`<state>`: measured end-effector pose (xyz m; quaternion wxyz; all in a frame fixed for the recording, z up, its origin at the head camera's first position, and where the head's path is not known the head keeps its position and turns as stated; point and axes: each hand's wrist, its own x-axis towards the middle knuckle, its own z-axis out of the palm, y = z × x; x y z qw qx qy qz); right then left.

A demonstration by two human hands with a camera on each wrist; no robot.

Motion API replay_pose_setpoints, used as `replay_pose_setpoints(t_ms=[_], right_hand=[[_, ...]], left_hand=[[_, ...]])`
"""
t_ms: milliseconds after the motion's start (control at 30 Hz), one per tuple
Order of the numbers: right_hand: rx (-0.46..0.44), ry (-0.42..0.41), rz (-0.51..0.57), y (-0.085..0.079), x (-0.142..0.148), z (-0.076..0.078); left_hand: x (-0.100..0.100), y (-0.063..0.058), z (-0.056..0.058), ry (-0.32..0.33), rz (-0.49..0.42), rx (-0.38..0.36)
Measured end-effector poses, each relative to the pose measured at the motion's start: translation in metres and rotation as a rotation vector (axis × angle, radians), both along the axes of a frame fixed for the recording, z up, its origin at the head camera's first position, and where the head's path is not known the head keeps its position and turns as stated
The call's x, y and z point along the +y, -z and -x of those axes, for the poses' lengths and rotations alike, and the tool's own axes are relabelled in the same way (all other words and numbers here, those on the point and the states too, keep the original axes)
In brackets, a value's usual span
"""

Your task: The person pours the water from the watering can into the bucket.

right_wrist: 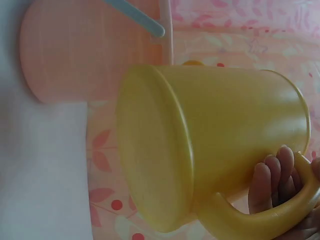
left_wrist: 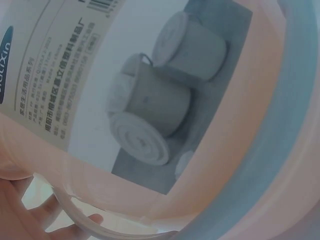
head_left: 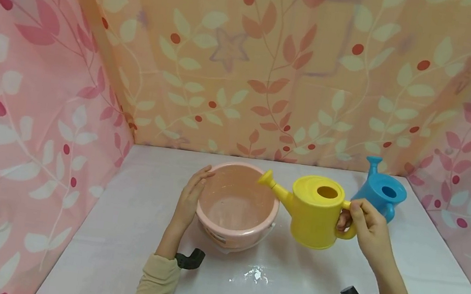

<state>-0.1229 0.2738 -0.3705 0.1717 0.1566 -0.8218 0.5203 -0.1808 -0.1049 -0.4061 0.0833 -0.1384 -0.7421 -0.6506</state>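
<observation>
A pale pink bucket (head_left: 237, 240) stands upright on the table, its thin handle hanging down at the front. My left hand (head_left: 187, 199) rests against the bucket's left side, fingers laid at the rim. In the left wrist view, fingers (left_wrist: 47, 217) show beside the bucket's labelled wall (left_wrist: 90, 165). To the right, my right hand (head_left: 371, 230) grips the handle of a yellow watering can (head_left: 314, 223). The can is held nearly level above the table, its spout tip over the bucket's right rim. In the right wrist view, fingers (right_wrist: 262, 187) curl through the can's handle (right_wrist: 260, 225).
A blue watering can (head_left: 379, 188) stands at the back right, partly behind my right hand. Shiny wet-looking spots (head_left: 256, 274) lie on the white table (head_left: 126, 232) in front of the bucket. Patterned cloth (head_left: 225, 91) closes the back and both sides.
</observation>
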Motion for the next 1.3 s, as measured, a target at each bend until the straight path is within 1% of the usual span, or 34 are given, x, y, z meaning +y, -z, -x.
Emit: replay_pose_setpoints(t_ms=[100,300,367,567,900,1067,1300], right_hand=[[-0.009,0.003,0.011,0.005,0.001,-0.001],[-0.03,0.063,0.008,0.013,0.0,-0.001],[-0.031,0.071,0.002,0.015,0.001,0.0],[-0.029,0.075,-0.007,0.023,0.004,0.005],[-0.024,0.118,0.009,0.039,0.013,0.015],[-0.027,0.144,0.018,0.046,0.016,0.017],[-0.079,0.176,0.024,0.057,0.022,0.021]], left_hand=[[0.0,0.001,0.0,0.0,0.0,-0.003],[0.0,0.002,0.0,-0.004,-0.001,-0.006],[0.0,0.001,0.0,-0.006,-0.004,-0.005],[0.0,0.001,0.0,-0.005,-0.009,0.007],[0.0,-0.001,0.001,-0.019,-0.003,0.009],[0.0,0.0,0.001,-0.012,-0.009,0.011],[0.001,0.0,0.002,-0.009,-0.007,0.018]])
